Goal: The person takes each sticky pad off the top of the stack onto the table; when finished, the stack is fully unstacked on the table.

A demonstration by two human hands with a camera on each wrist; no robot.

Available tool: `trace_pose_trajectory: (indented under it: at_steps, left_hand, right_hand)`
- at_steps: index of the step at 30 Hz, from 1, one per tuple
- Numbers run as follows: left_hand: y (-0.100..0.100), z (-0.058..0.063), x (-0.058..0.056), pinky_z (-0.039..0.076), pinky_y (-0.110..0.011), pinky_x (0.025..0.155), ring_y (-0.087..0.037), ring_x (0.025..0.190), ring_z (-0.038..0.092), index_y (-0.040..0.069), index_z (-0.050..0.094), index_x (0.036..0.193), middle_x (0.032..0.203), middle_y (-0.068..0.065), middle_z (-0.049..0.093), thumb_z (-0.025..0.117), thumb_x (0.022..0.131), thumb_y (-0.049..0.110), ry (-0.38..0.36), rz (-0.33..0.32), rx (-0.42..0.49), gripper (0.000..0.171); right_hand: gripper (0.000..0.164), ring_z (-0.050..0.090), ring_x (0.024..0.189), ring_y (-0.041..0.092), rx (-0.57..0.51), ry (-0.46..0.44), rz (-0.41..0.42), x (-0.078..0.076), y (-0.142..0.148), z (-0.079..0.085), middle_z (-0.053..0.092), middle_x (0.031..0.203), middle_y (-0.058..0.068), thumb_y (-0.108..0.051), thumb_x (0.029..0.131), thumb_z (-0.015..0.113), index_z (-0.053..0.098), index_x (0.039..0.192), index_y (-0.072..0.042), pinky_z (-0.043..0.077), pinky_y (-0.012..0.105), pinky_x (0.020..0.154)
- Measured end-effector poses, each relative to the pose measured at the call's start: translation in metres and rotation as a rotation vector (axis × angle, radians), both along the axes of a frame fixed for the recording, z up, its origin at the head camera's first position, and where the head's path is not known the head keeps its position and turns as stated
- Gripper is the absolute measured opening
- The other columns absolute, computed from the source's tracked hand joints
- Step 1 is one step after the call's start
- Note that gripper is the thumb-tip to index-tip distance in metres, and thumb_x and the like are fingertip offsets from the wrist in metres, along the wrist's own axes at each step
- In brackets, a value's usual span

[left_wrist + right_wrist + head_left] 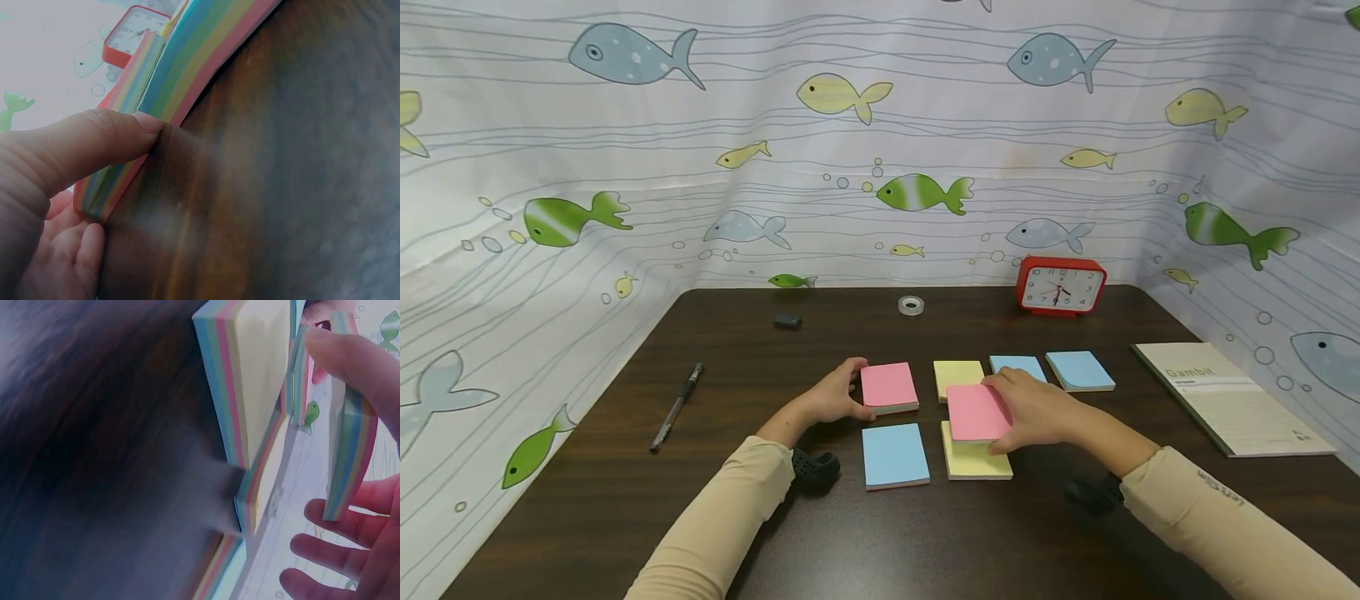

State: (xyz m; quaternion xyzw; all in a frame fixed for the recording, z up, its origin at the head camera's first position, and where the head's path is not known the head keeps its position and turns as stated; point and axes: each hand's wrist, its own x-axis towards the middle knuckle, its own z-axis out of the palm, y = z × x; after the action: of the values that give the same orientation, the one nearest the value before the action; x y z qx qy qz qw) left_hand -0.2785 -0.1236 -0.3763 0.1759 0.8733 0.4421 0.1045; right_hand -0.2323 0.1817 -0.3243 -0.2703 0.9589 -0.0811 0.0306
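At the middle of the table, my left hand (833,398) holds a pink sticky note pad (889,386) by its left side. Its thumb touches the striped edge of the stack in the left wrist view, with the fingers behind. My right hand (1036,408) pinches another pink sticky note pad (977,412), raised over a yellow pad (979,467). In the right wrist view this lifted pad (351,456) is apart from the pads below, between thumb and fingers. A blue pad (895,457) lies in front of the left pink pad.
Behind the right hand lie a second yellow pad (957,373) and two blue pads (1018,364), (1080,371). A notebook (1232,400) is at the right, a pen (677,407) at the left. Along the back are an eraser-like dark block (787,321), a tape roll (912,306) and a red clock (1060,286).
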Motion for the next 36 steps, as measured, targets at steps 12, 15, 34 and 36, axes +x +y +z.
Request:
trace_pose_trajectory:
  at_steps: [12, 15, 34, 36]
  left_hand:
    - [0.001, 0.0, 0.001, 0.028, -0.04, 0.095, -0.03, 0.122, 0.031, 0.001, 0.024, 0.133, 0.136, -0.014, 0.026, 0.077, 0.064, 0.009, -0.002, 0.01, -0.001, 0.087]
    - [0.001, 0.0, 0.0, 0.028, -0.04, 0.095, -0.03, 0.122, 0.031, 0.001, 0.024, 0.133, 0.136, -0.015, 0.026, 0.077, 0.064, 0.009, -0.002, 0.008, -0.003, 0.087]
    - [0.001, -0.001, -0.001, 0.029, -0.04, 0.095, -0.031, 0.121, 0.032, 0.0, 0.024, 0.132, 0.136, -0.015, 0.026, 0.077, 0.064, 0.008, 0.009, 0.0, -0.001, 0.086]
    - [0.001, -0.001, -0.001, 0.029, -0.04, 0.095, -0.031, 0.121, 0.031, 0.0, 0.024, 0.132, 0.136, -0.015, 0.026, 0.077, 0.064, 0.008, 0.008, 0.0, 0.001, 0.087]
  right_hand:
    - [0.087, 0.043, 0.088, 0.017, 0.001, -0.04, 0.008, 0.011, 0.038, 0.0, 0.049, 0.101, 0.0, -0.052, 0.048, 0.076, 0.047, 0.116, -0.006, 0.043, 0.031, 0.064]
    - [0.087, 0.043, 0.089, 0.018, -0.004, -0.067, -0.009, 0.012, 0.046, -0.003, 0.049, 0.102, 0.0, -0.051, 0.048, 0.077, 0.047, 0.116, -0.006, 0.043, 0.032, 0.066]
    - [0.092, 0.035, 0.107, 0.039, -0.02, -0.076, -0.022, 0.011, 0.074, -0.005, 0.043, 0.121, 0.019, -0.049, 0.052, 0.077, 0.043, 0.125, -0.003, 0.037, 0.057, 0.077]
    - [0.088, 0.036, 0.105, 0.037, -0.032, -0.049, -0.012, 0.01, 0.071, -0.002, 0.044, 0.12, 0.017, -0.047, 0.053, 0.077, 0.046, 0.123, -0.005, 0.039, 0.055, 0.074]
